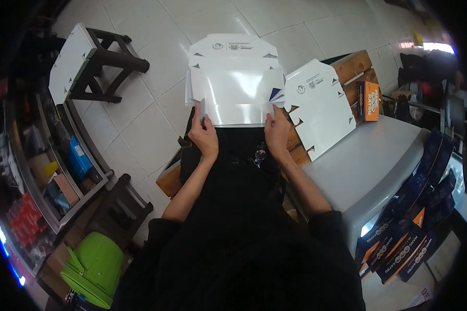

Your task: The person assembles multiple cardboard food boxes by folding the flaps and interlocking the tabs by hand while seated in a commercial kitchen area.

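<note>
A glossy white cardboard box blank [234, 90], partly folded, lies in front of my body. My left hand [204, 137] grips its near left corner, thumb and fingers closed on the edge. At the near right corner my right hand [278, 129] holds the same blank by its edge. Side flaps stick out on both sides, and a dark blue patch shows at the right one. Beyond the folded panel, a flat white part with small triangular cuts and print [233, 45] extends away from me; whether it belongs to the same blank I cannot tell.
To the right, flat white blanks [321, 111] lie on a wooden bench [354, 65] beside an orange box [371, 101]. A grey surface [366, 160] and dark blue boxes [399, 249] are nearer. A dark stool [109, 62], shelves [67, 207] and a green bin [96, 267] stand left.
</note>
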The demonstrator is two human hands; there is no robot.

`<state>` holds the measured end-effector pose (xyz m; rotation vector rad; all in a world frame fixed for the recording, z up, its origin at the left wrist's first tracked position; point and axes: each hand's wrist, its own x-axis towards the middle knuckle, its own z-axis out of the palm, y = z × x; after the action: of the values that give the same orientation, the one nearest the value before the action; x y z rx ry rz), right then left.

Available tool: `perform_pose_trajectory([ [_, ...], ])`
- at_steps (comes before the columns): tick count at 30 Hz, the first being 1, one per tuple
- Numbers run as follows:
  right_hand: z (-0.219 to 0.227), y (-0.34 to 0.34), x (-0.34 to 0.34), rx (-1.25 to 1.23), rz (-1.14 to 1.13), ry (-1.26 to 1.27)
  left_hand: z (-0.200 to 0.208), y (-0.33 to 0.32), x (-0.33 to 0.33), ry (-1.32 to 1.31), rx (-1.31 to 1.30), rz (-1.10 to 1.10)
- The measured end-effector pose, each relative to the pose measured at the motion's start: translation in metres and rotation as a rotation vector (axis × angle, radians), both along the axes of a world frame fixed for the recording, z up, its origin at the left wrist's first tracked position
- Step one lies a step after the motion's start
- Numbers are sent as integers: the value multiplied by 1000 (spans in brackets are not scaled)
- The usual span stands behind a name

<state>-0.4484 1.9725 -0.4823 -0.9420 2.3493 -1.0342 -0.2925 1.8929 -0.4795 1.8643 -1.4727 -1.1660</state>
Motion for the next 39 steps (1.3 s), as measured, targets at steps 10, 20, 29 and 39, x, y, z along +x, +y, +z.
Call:
perform_pose_trajectory([
  [10, -10, -14, 31, 311, 473, 643, -43, 0, 12, -445, -629, -677],
  [20, -14, -13, 20, 222, 314, 499, -28, -4, 7, -423, -619, -713],
  [29, 32, 64, 25, 161, 129, -23, 23, 38, 86, 275, 203, -255],
  [39, 41, 66, 12, 145, 99, -187, -29, -179, 31, -116, 178, -378],
])
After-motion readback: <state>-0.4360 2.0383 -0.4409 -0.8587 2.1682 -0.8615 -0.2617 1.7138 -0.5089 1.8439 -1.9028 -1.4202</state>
